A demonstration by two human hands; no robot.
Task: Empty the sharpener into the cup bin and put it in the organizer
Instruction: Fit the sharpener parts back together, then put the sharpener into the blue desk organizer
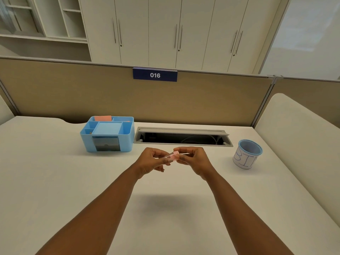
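Observation:
A small pink sharpener (174, 155) with a clear cover is held above the middle of the desk between both hands. My left hand (153, 160) pinches its clear left end. My right hand (195, 160) grips its pink right part. The cup bin (247, 154), a white cup with a blue rim and "BIN" written on it, stands upright at the right of the desk, well apart from my hands. The blue organizer (107, 134) with several compartments and a grey drawer sits at the back left.
An open grey cable tray (182, 138) is set into the desk behind my hands. A beige partition (73, 92) with a "016" sign closes the back. A pink pad (103, 118) lies in the organizer's rear compartment.

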